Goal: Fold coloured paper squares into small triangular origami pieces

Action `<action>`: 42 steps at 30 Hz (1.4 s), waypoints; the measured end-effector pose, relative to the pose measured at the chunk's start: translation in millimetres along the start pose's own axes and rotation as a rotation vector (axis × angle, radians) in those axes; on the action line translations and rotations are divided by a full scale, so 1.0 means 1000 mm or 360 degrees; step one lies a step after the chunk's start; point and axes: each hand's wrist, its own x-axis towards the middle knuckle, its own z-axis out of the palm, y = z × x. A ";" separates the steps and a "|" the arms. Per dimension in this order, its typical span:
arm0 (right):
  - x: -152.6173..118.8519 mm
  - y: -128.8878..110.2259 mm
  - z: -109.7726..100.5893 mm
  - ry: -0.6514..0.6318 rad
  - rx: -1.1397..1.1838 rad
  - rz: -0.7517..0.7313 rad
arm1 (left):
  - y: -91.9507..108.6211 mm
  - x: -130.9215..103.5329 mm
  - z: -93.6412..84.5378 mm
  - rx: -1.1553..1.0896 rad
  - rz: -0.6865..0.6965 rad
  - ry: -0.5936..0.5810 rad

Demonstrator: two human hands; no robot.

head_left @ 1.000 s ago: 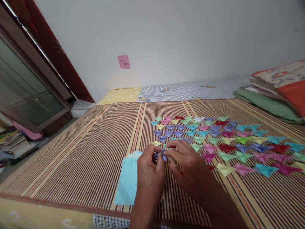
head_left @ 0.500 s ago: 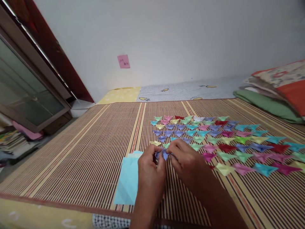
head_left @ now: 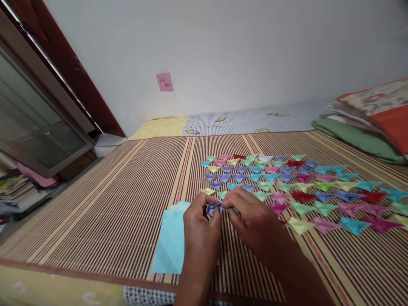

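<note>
A small piece of folded purple-blue paper (head_left: pixel 214 208) is pinched between both hands just above the striped mat. My left hand (head_left: pixel 202 225) grips its left side with thumb and index finger. At the right end, the fingers of my right hand (head_left: pixel 250 212) are closed on the paper and hide part of it. Beside my left hand lies a stack of light-blue paper sheets (head_left: pixel 168 244), its right edge covered by that hand. Beyond and to the right of my hands spread rows of small folded paper boats (head_left: pixel 304 197) in several colours.
A striped bamboo mat (head_left: pixel 127 204) covers the bed, with a checked cloth (head_left: pixel 242 122) at its far edge. Cushions (head_left: pixel 366 138) are piled at the right rear. A pink note (head_left: pixel 165 82) sticks to the wall. Left of the bed stand a glass-panelled cabinet door (head_left: pixel 41 114) and piled books (head_left: pixel 15 189).
The purple-blue paper has turned slightly between the fingers, so its folded edge now faces differently. Both hands stay in nearly the same place.
</note>
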 end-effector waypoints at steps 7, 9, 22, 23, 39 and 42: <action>0.005 -0.008 -0.002 0.0129 -0.0096 0.0018 | 0.002 0.002 0.000 -0.0046 0.0010 -0.0020; 0.005 -0.008 -0.001 0.0160 -0.0114 0.0012 | 0.002 0.001 0.000 -0.0070 -0.0007 -0.0045; 0.006 -0.010 0.002 0.0096 -0.0157 0.0014 | 0.007 0.001 -0.006 0.0022 0.0110 -0.0148; 0.006 -0.010 0.003 0.0097 -0.0153 0.0020 | 0.007 0.001 -0.007 0.0042 0.0129 -0.0156; 0.004 -0.014 0.005 0.0304 -0.0094 0.0494 | 0.003 0.000 -0.008 0.0191 0.0527 -0.0095; 0.003 -0.013 0.007 0.0248 -0.0024 0.0595 | 0.003 -0.001 -0.005 0.0183 0.0549 -0.0095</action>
